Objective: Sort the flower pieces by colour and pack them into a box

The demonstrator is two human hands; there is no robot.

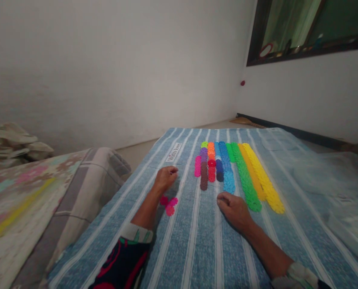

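My left hand [166, 179] is over the striped cloth, its fingers curled together in a pinch; anything in them is too small to make out. Just below its wrist lie a few loose pink pieces [170, 208], round and thin. My right hand [234, 208] rests closed near the lower end of a blue row [228, 180], and its fingertips hide whatever they may hold. Overlapping small scalloped pieces form rows: magenta [197, 166], brown [203, 176], red [212, 173], dark blue [219, 170], green [247, 184] and yellow [265, 180].
A blue striped cloth [185, 249] covers the work surface. A "With love" strip [173, 152] lies beyond my left hand. Clear plastic bags [347, 200] are along the right side. At left stands a surface with a floral cover [31, 180]; walls close off the back and right.
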